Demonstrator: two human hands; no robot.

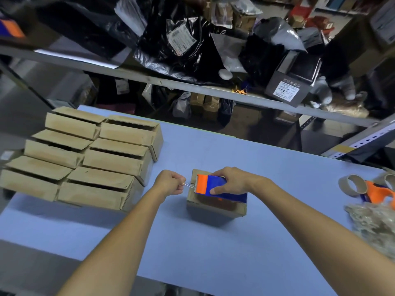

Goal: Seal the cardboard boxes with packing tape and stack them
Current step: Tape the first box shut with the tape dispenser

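The blue tabletop (277, 210) carries six unsealed cardboard boxes (85, 154) at left, flaps still ajar; none stacked. One small box (213, 207) sits centre. The right hand (232, 181) grips the tape dispenser (213, 185) on it; the left hand (171, 182) pinches the tape end (189, 185). Cluttered shelving (192, 86) stands behind
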